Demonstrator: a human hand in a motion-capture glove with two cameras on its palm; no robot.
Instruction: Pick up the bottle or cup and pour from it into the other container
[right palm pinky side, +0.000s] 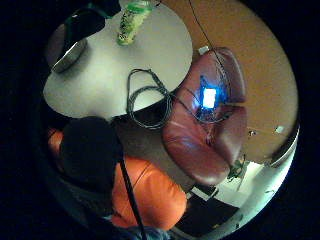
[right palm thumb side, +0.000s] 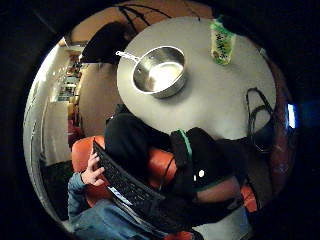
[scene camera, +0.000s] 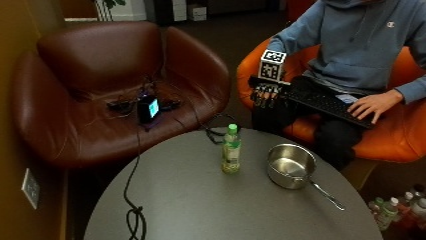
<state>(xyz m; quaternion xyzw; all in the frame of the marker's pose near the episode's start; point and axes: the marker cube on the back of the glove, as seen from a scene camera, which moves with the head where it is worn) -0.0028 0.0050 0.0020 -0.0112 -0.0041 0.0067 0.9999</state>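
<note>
From the outside view, a green bottle (scene camera: 231, 150) stands upright near the middle of the round grey table (scene camera: 200, 210), with a steel pan (scene camera: 291, 166) just beside it, handle pointing toward the table edge. The gloved right hand (scene camera: 266, 94) hangs above the person's lap, well apart from both, fingers (scene camera: 261, 98) hanging slack and holding nothing. The little finger side palm view looks down from high over the table (right palm pinky side: 105, 80): the bottle (right palm pinky side: 131, 22) and the pan (right palm pinky side: 67, 52) sit far below, beside a coiled cable (right palm pinky side: 147, 97). The thumb side palm view shows the pan (right palm thumb side: 160, 70) apart from the bottle (right palm thumb side: 221, 42). The step in hand seems to be the reach: best to come at the bottle from the side away from the pan, wrap its middle, and lift straight before tilting over the pan.
</note>
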